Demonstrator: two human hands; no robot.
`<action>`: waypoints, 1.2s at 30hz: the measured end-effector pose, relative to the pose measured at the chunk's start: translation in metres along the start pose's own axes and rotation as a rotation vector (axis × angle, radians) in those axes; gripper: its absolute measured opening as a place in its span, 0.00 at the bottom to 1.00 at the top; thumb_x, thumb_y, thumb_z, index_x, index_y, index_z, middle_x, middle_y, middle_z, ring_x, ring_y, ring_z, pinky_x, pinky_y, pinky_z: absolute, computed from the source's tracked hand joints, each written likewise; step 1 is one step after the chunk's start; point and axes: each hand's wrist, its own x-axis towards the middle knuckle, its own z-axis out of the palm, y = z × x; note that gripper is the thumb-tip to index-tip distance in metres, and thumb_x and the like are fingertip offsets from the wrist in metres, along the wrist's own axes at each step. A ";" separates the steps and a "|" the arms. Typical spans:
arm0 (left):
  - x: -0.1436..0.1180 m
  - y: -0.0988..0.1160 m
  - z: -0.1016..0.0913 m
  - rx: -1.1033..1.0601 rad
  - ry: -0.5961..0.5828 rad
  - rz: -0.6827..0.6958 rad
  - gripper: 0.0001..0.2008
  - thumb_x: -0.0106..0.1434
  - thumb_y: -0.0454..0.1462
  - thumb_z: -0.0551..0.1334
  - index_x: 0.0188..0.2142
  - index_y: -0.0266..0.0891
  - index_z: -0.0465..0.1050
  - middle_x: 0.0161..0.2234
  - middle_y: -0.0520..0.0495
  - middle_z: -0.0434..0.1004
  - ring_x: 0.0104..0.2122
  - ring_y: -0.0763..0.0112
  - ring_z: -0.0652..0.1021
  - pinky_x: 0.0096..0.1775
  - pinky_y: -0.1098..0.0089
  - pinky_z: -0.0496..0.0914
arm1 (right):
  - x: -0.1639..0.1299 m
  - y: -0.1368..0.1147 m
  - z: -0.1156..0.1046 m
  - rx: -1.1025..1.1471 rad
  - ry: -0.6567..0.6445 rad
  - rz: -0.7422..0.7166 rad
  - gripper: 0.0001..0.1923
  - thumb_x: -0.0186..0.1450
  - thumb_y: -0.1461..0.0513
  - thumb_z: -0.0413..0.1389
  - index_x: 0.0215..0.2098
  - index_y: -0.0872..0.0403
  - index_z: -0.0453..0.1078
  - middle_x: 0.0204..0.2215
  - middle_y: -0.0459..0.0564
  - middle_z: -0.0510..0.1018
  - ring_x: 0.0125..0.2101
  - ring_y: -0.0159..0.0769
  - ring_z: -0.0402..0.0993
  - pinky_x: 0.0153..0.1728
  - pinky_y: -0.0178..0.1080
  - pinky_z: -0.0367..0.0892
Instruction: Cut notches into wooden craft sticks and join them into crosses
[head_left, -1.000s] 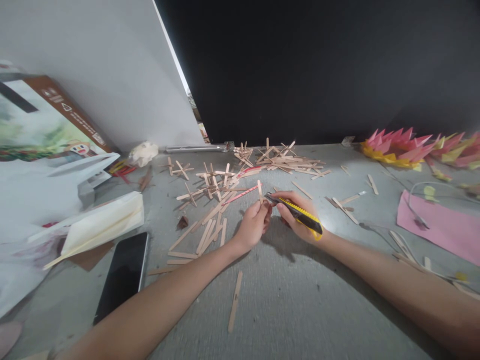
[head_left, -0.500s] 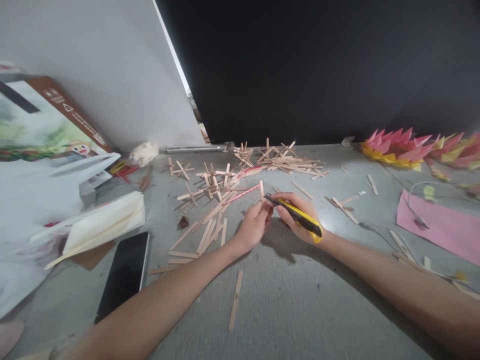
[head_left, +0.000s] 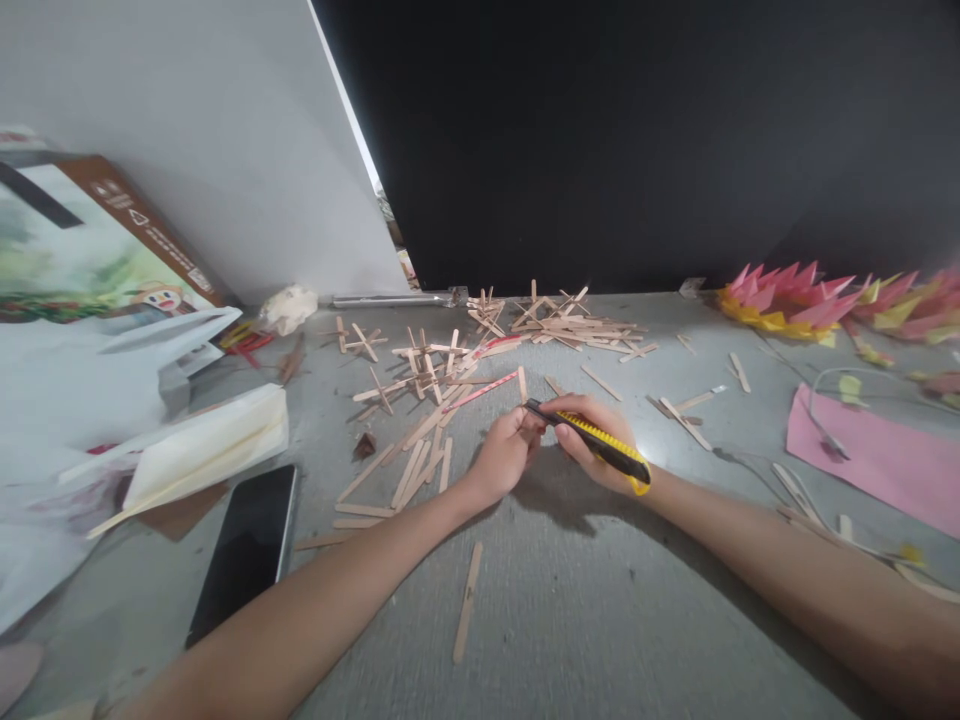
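Left hand fingers pinch a wooden stick; right hand fingers grip a cutter beside it (stroke lightly, away from skin).

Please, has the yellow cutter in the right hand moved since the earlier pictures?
Yes, slightly. Judged against the loose wooden stick lying just beyond it, the yellow cutter has come a little nearer to the person's body.
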 end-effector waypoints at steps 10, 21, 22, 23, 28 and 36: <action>-0.001 0.003 0.000 -0.006 -0.014 -0.018 0.21 0.67 0.55 0.61 0.30 0.42 0.62 0.17 0.60 0.56 0.16 0.76 0.59 0.20 0.73 0.55 | 0.004 -0.006 0.003 -0.110 -0.056 -0.171 0.11 0.76 0.61 0.54 0.56 0.49 0.70 0.48 0.52 0.84 0.46 0.36 0.84 0.49 0.37 0.77; 0.000 0.006 0.000 -0.133 0.072 -0.059 0.24 0.66 0.59 0.62 0.31 0.42 0.63 0.17 0.61 0.56 0.15 0.77 0.59 0.19 0.74 0.57 | 0.005 0.008 0.008 -0.192 0.020 -0.070 0.13 0.76 0.61 0.53 0.58 0.50 0.68 0.42 0.52 0.76 0.39 0.39 0.77 0.43 0.40 0.75; 0.001 0.007 0.000 -0.158 0.099 -0.053 0.24 0.66 0.59 0.62 0.31 0.42 0.63 0.17 0.61 0.55 0.15 0.77 0.58 0.19 0.74 0.56 | 0.005 0.008 0.009 -0.209 0.010 -0.053 0.13 0.76 0.61 0.53 0.58 0.50 0.68 0.42 0.52 0.75 0.38 0.38 0.76 0.42 0.40 0.74; 0.002 0.008 -0.001 -0.185 0.135 -0.033 0.24 0.67 0.58 0.62 0.31 0.42 0.63 0.16 0.62 0.54 0.15 0.78 0.57 0.19 0.75 0.55 | 0.006 0.009 0.009 -0.227 -0.003 -0.036 0.13 0.76 0.61 0.53 0.58 0.49 0.68 0.42 0.52 0.75 0.36 0.38 0.76 0.42 0.39 0.74; 0.006 0.009 -0.006 -0.312 0.328 0.089 0.19 0.70 0.52 0.59 0.31 0.42 0.60 0.17 0.63 0.52 0.14 0.79 0.57 0.20 0.76 0.52 | 0.006 0.009 0.009 -0.272 -0.044 0.038 0.14 0.76 0.59 0.54 0.58 0.50 0.68 0.44 0.53 0.77 0.37 0.38 0.78 0.43 0.39 0.74; 0.006 0.007 -0.006 -0.304 0.324 0.069 0.21 0.70 0.54 0.60 0.32 0.42 0.61 0.18 0.62 0.53 0.15 0.79 0.56 0.20 0.76 0.54 | 0.004 0.013 0.011 -0.244 -0.097 0.038 0.15 0.75 0.61 0.55 0.59 0.49 0.68 0.47 0.55 0.79 0.43 0.41 0.81 0.45 0.39 0.74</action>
